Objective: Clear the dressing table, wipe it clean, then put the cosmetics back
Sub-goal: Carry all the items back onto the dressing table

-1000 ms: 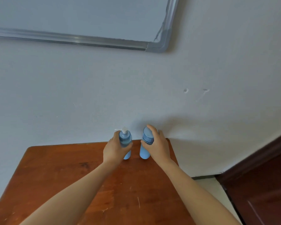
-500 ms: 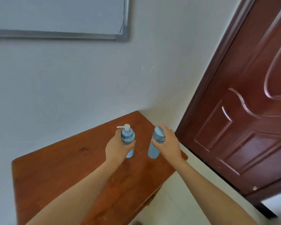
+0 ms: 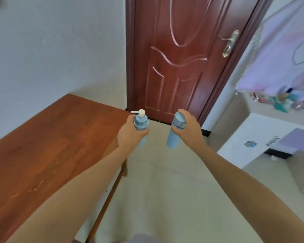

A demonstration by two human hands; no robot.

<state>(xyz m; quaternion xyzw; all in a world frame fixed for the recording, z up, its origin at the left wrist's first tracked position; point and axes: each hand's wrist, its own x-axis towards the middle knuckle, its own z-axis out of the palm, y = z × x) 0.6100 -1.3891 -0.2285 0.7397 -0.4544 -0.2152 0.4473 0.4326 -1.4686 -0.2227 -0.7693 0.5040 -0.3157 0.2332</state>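
My left hand grips a light blue pump bottle with a white pump head, held upright just past the right edge of the brown wooden table. My right hand holds a light blue capped bottle, tilted a little, in the air over the pale floor. Both bottles are off the table. At the far right a white surface shows, and behind it a ledge carries several small cosmetics, blurred.
A dark red door with a metal handle stands shut ahead. A white wall is at the left. A pale purple cloth hangs at the right, above the ledge. A lilac box lies on the white surface.
The view has swung right, away from the wall and table toward the door. Both hands have lifted the bottles off the table and carried them right, out over the floor.
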